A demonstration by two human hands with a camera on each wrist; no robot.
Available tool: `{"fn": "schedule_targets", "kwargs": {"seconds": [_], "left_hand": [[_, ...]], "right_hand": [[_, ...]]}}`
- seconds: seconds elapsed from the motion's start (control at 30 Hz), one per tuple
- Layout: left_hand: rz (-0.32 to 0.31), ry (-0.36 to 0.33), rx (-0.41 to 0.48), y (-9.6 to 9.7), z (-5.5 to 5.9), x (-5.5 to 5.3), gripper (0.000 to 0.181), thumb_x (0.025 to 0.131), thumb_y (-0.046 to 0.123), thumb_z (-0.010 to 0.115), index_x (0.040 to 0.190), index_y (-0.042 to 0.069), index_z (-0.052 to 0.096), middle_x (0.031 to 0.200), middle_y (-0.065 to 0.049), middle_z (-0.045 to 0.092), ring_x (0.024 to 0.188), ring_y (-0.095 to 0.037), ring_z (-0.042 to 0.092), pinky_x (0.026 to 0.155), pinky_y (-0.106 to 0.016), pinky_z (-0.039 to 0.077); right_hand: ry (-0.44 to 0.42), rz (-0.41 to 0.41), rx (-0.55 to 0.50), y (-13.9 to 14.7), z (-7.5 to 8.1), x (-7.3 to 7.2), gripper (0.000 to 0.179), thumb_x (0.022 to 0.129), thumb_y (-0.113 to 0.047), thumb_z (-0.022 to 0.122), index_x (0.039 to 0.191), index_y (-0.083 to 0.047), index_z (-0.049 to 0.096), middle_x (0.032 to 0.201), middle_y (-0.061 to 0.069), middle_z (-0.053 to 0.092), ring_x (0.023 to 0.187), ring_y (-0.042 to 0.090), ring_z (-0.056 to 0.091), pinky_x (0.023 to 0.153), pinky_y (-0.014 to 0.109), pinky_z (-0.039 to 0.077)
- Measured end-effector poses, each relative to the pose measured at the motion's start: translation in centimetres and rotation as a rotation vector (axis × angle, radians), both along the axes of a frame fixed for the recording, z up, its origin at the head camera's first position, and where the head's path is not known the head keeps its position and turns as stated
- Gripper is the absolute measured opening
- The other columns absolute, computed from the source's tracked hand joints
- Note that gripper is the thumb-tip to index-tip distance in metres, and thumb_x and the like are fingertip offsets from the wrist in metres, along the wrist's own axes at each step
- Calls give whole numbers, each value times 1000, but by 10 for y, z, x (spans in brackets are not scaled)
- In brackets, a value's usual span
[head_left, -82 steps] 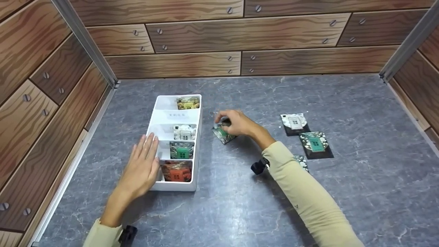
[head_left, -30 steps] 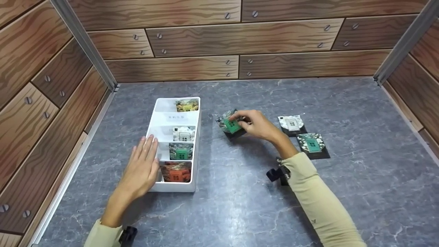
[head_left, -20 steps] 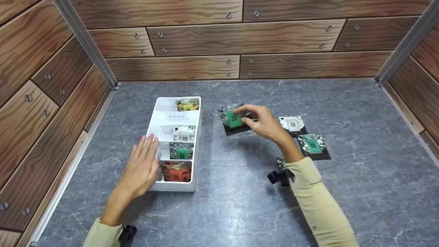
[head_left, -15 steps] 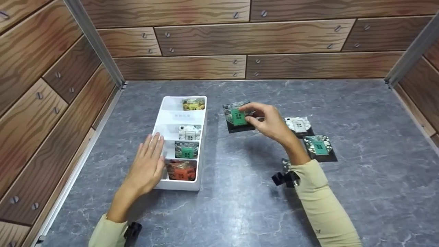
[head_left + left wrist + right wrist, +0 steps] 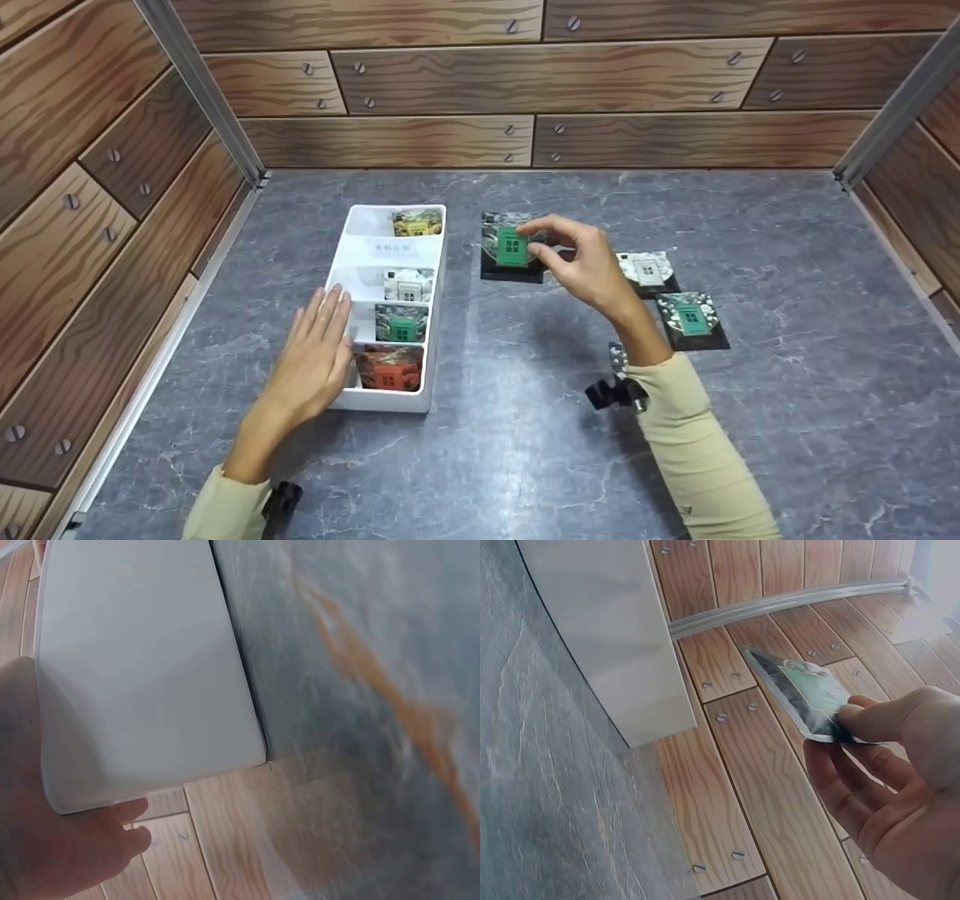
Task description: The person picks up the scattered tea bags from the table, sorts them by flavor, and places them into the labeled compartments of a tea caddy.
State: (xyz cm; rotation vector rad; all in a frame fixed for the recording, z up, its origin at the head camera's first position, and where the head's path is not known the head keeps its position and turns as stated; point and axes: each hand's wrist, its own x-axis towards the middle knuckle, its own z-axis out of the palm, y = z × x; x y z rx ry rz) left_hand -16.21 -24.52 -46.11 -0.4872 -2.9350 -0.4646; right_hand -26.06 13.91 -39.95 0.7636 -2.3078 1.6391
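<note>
My right hand (image 5: 589, 259) pinches a green-labelled tea bag sachet (image 5: 511, 251) by its right edge, thumb on the face and fingers behind. The right wrist view shows that sachet (image 5: 802, 694) held clear of the table, beside the white box. With straight fingers, my left hand (image 5: 311, 360) rests along the left side of the white compartment box (image 5: 431, 375). Inside the box stand a yellow sachet (image 5: 418, 223), a white one (image 5: 409, 285), a green one (image 5: 401, 322) and red ones (image 5: 390, 367). The second compartment from the back shows only a printed label (image 5: 392, 248).
On the table to the right lie a white sachet (image 5: 646, 271) and a green-and-white sachet (image 5: 691, 320), their edges close together. Another sachet (image 5: 618, 360) is partly hidden under the right forearm. Wood-patterned panels (image 5: 435, 139) enclose the back and sides.
My right hand has picked the green sachet up from the table beside the box, raised it and turned it upright, face toward the head camera. The left hand has stayed on the box.
</note>
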Motion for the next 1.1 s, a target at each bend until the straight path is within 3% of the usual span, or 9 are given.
{"fn": "schedule_targets", "kwargs": {"seconds": [0.2,0.4,0.63,0.83,1.1], "left_hand": [[-1,-3,0,-1,4,-2,58,110,22,30,161,-3,18,170,-19,10,157,-38,3,126,-52,-1],[-11,26,-2,0,4,-3,58,110,23,30,161,-3,21,169,-20,13,156,-38,6,126,-55,4],[-18,52,2,0,5,-5,58,109,21,32,160,-4,22,169,-19,16,156,-39,8,126,-55,5],[-9,6,-17,-1,6,-4,58,110,21,31,161,-2,19,170,-19,12,157,-38,4,126,-54,1],[-6,19,-3,-2,1,2,58,110,21,32,161,-3,20,170,-20,12,157,-38,5,126,-56,3]], "right_hand": [[48,-6,-78,-19,2,9,22,94,6,68,113,-2,76,110,10,76,92,22,73,79,30,62],[107,-11,-136,-43,-4,18,19,90,7,73,109,2,74,101,13,77,83,24,74,73,31,63],[160,91,-88,-68,-14,28,27,91,12,65,114,0,74,113,15,75,91,23,74,75,33,63],[202,131,-99,-89,-24,35,27,92,12,66,114,-1,75,111,11,76,90,22,74,74,30,63],[227,183,-78,-113,-35,39,28,92,12,66,114,-2,75,108,8,76,90,18,74,74,27,62]]}}
